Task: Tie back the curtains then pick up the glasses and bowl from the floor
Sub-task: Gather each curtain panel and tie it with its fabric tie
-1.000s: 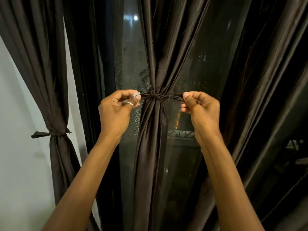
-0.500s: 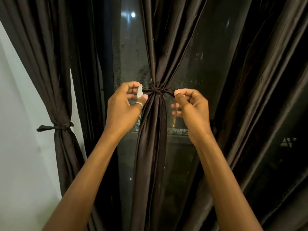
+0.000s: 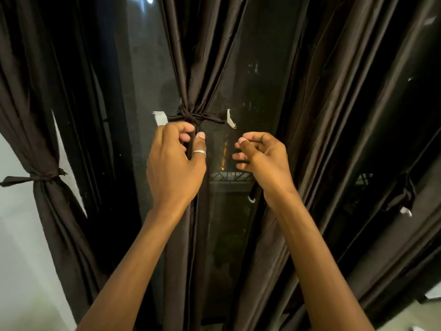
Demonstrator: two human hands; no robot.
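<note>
The middle dark brown curtain (image 3: 191,68) is gathered and bound by a knotted tie (image 3: 192,115). The tie's white-tipped ends stick out free to the left (image 3: 160,118) and right (image 3: 231,121). My left hand (image 3: 175,161) hovers just below the knot in front of the curtain, its fingers loosely curled and a ring on the thumb. It holds nothing that I can see. My right hand (image 3: 261,155) is to the right of the curtain, below the right tie end and apart from it, loosely curled and empty. No glasses or bowl are in view.
The left curtain (image 3: 47,211) is tied back at its own knot (image 3: 45,176) against a white wall. On the right a wide curtain (image 3: 346,115) hangs loose, with a tie (image 3: 405,199) dangling from it. A dark window screen is behind.
Both hands have let go of the tie ends and dropped slightly below the knot. The ends now stick out free. The view has moved closer to the middle curtain.
</note>
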